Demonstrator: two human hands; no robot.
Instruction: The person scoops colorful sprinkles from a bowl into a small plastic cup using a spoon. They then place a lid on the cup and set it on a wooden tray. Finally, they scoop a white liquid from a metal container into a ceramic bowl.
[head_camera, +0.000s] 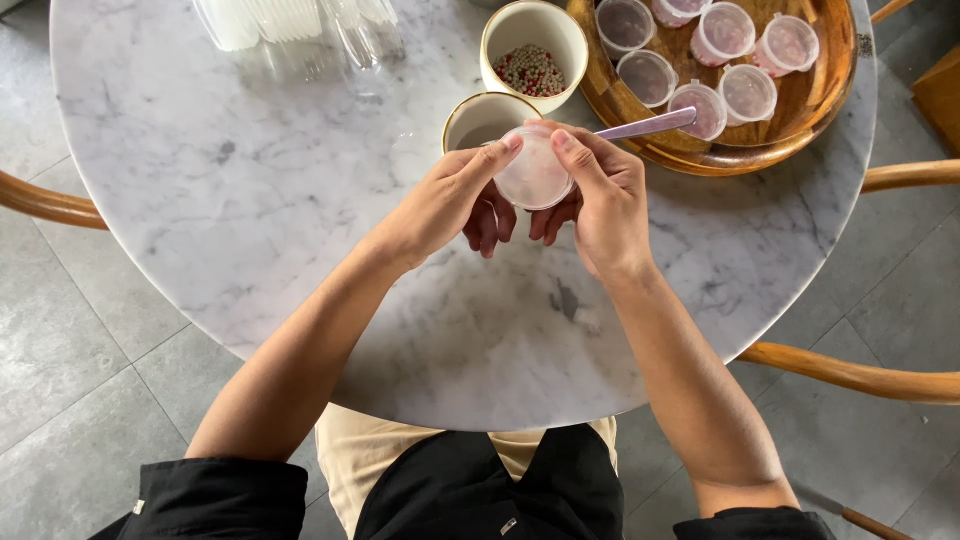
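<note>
Holding a small lidded plastic cup (535, 172) with both hands over the marble desk (250, 180). Left hand (450, 205) fingers and right hand (600, 205) fingers pinch its rim; spoon (648, 125) tucked in the right.

A home dining spot: round marble table (250, 180), wooden chairs (850, 372), tiled floor (70, 350)

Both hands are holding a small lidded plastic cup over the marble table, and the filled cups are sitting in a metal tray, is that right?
Not quite. The head view shows the filled cups sitting in a wooden tray, not metal. Both hands, left and right, do hold a small lidded plastic cup over the marble table.
</note>
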